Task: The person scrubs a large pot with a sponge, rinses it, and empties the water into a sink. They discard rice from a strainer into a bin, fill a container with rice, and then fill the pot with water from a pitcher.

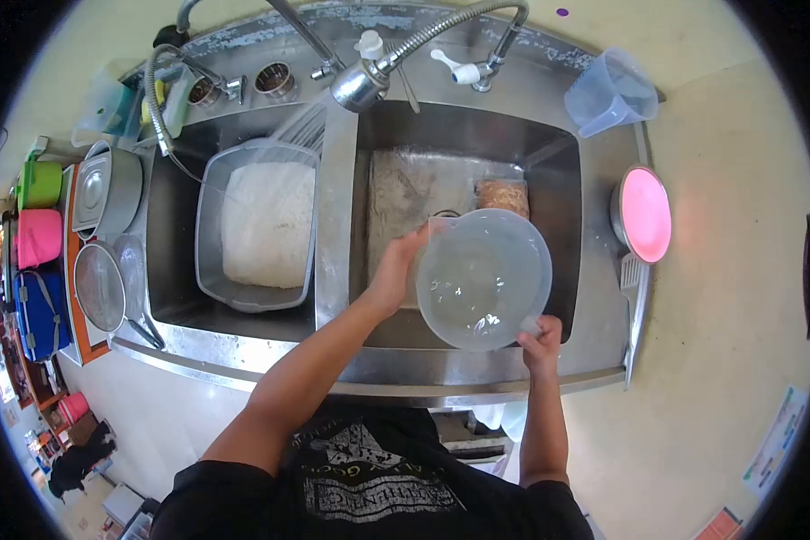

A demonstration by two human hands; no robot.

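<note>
My left hand (403, 265) grips the left edge of a round translucent plastic bowl (486, 279), its fingers partly hidden behind the bowl. At the bowl's lower right rim my right hand (543, 344) is closed on the edge. The bowl is held over the right sink basin (562, 162), and its inside looks wet with bright reflections. Behind it, on the basin floor, lies a clear bag of brown contents (502, 196).
Water sprays from a faucet head (360, 85) toward a grey tub (209, 198) with white contents in the left basin. A translucent pitcher (610, 94), a pink-topped bowl (644, 214) and a slotted turner (633, 274) stand right. Pots (121, 189) and a strainer (99, 286) are left.
</note>
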